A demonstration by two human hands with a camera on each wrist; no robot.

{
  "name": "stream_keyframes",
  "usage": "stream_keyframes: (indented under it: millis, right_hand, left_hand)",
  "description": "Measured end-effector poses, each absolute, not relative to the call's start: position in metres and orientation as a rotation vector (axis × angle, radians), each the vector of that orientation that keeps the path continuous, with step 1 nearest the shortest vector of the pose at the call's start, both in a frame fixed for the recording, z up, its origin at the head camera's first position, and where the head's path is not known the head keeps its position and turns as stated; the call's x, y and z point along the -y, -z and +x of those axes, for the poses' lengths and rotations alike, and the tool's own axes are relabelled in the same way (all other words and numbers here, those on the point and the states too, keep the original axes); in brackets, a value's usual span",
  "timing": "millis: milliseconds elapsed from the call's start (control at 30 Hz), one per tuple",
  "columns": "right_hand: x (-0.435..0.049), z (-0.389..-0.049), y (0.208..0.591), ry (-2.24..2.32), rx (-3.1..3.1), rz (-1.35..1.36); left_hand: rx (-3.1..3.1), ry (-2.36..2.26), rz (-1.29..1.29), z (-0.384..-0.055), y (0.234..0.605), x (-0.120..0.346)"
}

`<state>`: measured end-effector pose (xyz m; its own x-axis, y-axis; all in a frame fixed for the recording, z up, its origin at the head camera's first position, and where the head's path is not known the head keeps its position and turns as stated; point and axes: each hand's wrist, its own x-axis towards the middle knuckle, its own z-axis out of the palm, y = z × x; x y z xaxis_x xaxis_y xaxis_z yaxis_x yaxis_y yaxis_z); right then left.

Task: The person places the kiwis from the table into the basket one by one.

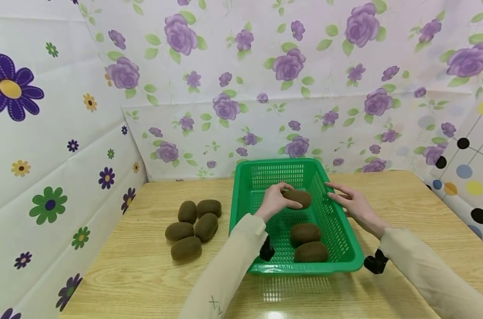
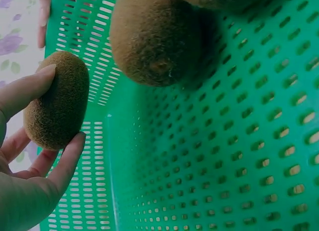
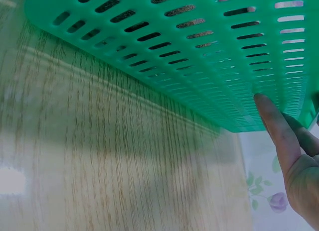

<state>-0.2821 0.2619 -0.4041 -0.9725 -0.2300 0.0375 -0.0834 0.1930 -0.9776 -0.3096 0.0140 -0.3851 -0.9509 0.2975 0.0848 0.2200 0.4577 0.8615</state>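
Note:
My left hand [image 1: 274,201] grips a brown, fuzzy kiwi [image 1: 299,199] over the inside of a green plastic basket [image 1: 241,186]. In the left wrist view, the thumb lies on one side of this kiwi [image 2: 60,101] and the fingertips support its other side. Two more kiwis [image 1: 305,233] lie side by side near the basket's front right corner. My right hand [image 1: 355,206] holds the basket's right rim, its fingertips over the edge. A digit [image 3: 276,126] of that hand rests against the slotted outer wall in the right wrist view.
Several kiwis [image 1: 187,232] sit in a cluster on the wooden table [image 1: 134,266], left of the basket. Behind the table hangs a curtain [image 1: 225,133] with purple flowers. Another flowered sheet [image 1: 66,168] covers the left side, and a dotted one [image 1: 465,173] the right.

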Motion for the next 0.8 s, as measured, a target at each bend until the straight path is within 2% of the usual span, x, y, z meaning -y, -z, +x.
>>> stream_keyframes:
  millis: [400,800]
  right_hand:
    - [-0.262,-0.283,0.404,1.891,-2.324,-0.308]
    - [-0.262,-0.283,0.404,1.872,-2.35,-0.309]
  left_hand:
    - [-2.669,-1.316,0.47,-0.305,0.397,-0.021]
    - [-2.478,-1.335,0.396,-0.305,0.406,-0.022]
